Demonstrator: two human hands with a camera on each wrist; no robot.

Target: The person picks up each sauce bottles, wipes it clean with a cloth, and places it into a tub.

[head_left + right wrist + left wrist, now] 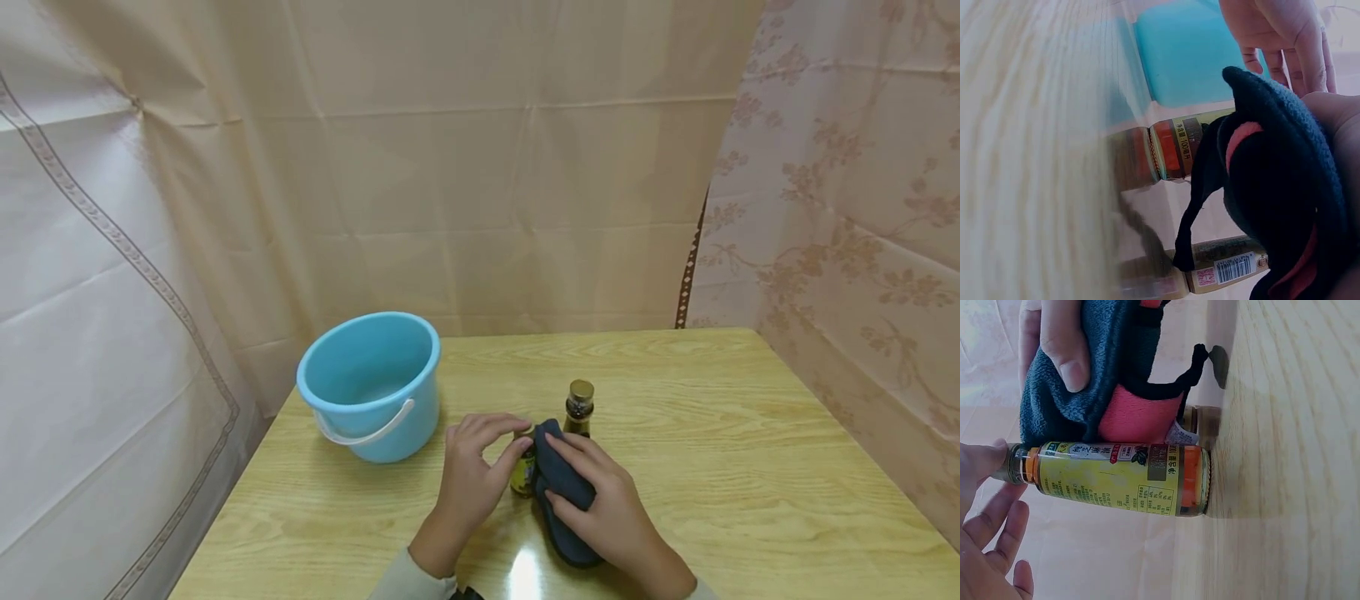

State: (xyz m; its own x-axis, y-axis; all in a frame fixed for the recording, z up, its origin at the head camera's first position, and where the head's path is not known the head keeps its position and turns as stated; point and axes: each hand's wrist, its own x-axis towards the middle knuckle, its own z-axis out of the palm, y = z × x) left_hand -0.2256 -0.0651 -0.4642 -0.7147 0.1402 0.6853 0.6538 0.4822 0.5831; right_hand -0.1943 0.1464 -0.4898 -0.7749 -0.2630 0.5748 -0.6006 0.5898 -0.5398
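Nearest the head camera, the right hand (607, 504) has its grip clamped on a dark blue-grey fleece cloth with a pink lining (558, 492), fingers curled over the top and the thumb (1066, 347) pinching the fabric, so that the cloth presses against the side of a small glass bottle with a yellow label and orange contents (1116, 478). Left of that grip, the left hand (468, 475) steadies the bottle from above, its fingers curved around the cap end and touching it; the bottle stands upright on the pale wooden surface (750, 467). Just beyond the cloth stands a second dark glass bottle with a gold cap (579, 408), close to the first, and further left a light blue plastic bucket with a white handle (371, 383) sits apart from both hands. Judging from this, the step in hand is wiping the small bottle's side; the next move likely calls for turning the bottle under the left fingers while the cloth keeps firm contact.
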